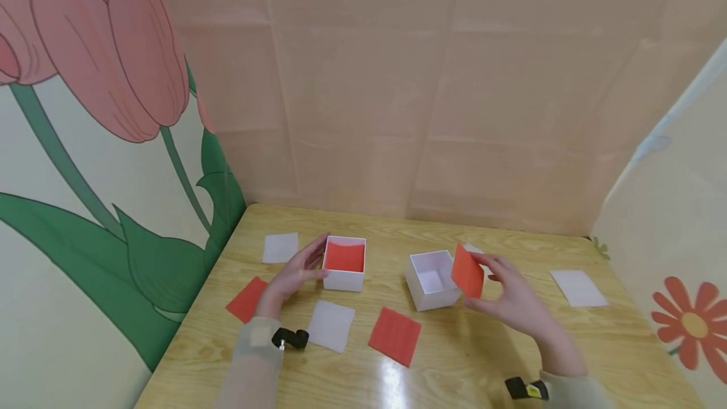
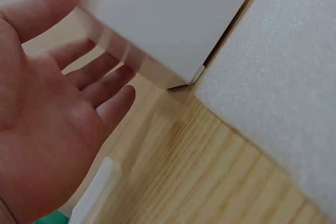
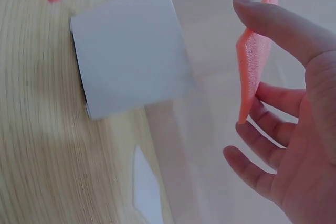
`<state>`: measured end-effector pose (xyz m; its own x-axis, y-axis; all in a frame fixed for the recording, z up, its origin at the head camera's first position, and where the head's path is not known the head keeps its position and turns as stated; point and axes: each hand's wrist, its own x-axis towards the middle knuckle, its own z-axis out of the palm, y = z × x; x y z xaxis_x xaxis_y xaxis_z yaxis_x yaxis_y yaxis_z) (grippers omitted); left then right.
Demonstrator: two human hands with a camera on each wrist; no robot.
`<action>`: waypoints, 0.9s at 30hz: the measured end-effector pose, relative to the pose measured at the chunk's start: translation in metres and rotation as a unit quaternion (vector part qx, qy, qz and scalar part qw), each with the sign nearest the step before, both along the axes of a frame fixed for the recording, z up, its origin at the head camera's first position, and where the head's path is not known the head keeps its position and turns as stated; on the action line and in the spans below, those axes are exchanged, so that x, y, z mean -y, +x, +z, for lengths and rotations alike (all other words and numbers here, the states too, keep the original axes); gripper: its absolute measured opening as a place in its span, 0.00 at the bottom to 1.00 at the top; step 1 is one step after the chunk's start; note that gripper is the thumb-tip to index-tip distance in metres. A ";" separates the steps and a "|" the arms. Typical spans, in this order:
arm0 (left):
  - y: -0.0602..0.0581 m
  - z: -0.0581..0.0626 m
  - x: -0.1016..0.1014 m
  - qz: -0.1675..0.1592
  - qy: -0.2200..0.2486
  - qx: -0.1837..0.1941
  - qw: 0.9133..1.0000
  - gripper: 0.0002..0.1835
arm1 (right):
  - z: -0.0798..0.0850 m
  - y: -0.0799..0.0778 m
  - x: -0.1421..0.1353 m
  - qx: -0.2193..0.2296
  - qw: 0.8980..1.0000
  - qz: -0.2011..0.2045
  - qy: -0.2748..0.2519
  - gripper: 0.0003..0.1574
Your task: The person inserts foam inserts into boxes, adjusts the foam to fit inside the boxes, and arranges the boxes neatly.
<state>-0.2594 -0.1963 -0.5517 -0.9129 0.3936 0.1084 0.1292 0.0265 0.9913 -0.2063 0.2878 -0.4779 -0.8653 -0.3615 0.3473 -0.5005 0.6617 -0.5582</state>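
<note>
Here right hand (image 1: 512,295) pinches red sheet (image 1: 467,273), nearly upright; left hand (image 1: 294,275), half-spread, grips box (image 1: 344,281).

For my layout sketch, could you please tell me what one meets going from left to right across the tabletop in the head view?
Leftmost red square, back-left white square, left white box, front red square, right white box, raised red square, right hand, rightmost white square.
</note>
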 end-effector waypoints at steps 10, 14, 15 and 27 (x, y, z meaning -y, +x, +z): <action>0.000 -0.001 -0.002 0.007 -0.004 0.009 1.000 0.49 | 0.001 -0.008 0.030 0.007 0.999 0.012 -0.043 0.61; 0.000 -0.001 -0.001 0.008 -0.004 0.008 1.000 0.49 | 0.001 -0.010 0.044 0.000 0.999 0.025 -0.044 0.60; 0.000 -0.001 -0.001 0.007 -0.004 0.007 1.000 0.49 | 0.001 -0.010 0.048 0.001 0.999 0.029 -0.043 0.60; 0.001 -0.003 0.001 0.013 -0.012 0.006 1.000 0.48 | 0.001 -0.012 0.098 0.037 0.997 0.070 -0.006 0.60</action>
